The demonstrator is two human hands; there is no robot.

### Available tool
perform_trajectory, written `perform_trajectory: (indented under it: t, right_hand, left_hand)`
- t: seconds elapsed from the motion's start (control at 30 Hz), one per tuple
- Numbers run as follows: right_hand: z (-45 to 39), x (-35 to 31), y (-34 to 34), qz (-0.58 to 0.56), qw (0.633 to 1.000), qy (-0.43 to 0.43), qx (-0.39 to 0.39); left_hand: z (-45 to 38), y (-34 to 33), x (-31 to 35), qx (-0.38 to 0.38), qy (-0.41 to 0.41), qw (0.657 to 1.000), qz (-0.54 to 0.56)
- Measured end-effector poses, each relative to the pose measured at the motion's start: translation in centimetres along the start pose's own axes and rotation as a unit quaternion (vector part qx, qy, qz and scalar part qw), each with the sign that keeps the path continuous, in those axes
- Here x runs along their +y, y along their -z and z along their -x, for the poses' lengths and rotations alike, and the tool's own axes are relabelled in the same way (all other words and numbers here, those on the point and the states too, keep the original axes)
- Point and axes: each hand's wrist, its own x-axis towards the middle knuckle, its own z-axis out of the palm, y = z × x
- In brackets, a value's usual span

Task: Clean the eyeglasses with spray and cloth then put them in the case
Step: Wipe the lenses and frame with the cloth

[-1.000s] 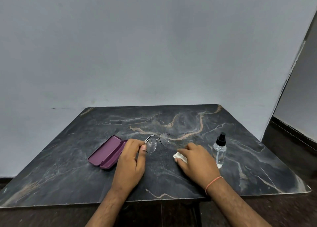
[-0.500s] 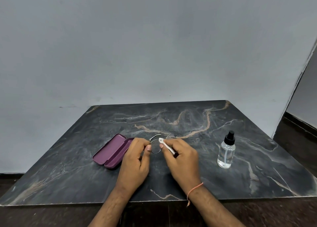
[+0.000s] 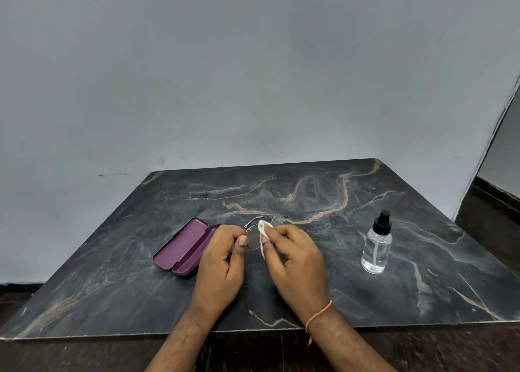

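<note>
Thin-framed eyeglasses [image 3: 254, 238] are held just above the middle of the dark marble table [image 3: 323, 202]. My left hand [image 3: 222, 262] pinches the rim of the near lens between thumb and fingers. My right hand [image 3: 295, 259] holds a small white cloth [image 3: 264, 229] pressed against the glasses. The purple case [image 3: 183, 247] lies open on the table, just left of my left hand. A clear spray bottle [image 3: 377, 245] with a black nozzle stands upright to the right of my right hand.
A grey wall rises behind the table. The table's front edge [image 3: 168, 333] runs just under my wrists. A dark floor and skirting [image 3: 489, 211] show at the right.
My right hand picked the cloth off the table and brought it left to the glasses. The glasses have stayed in my left hand. The view shifted slightly left.
</note>
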Motion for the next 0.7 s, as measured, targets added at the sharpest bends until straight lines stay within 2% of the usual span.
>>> perform_trajectory:
  t: [0.1,0.3,0.57,0.7]
  right_hand:
    - [-0.09,0.15,-0.11,-0.02,1.0,-0.009,-0.01]
    - [0.24,-0.67,0.21,-0.038,0.996,0.068,-0.04]
    - [-0.11,-0.13,0.07,-0.009,1.0,-0.007,-0.008]
    - [0.13,-0.31,0.15,-0.01,1.0,0.023,-0.017]
  left_hand:
    - [-0.07,0.09,0.24,-0.01,-0.013,1.0,-0.008]
    - [-0.04,0.12,0.38,-0.023,-0.013,1.0,0.007]
    - [-0.03,0.17,0.4,-0.008,-0.012,1.0,-0.007]
    - [-0.04,0.18,0.29,-0.007,-0.011,1.0,-0.005]
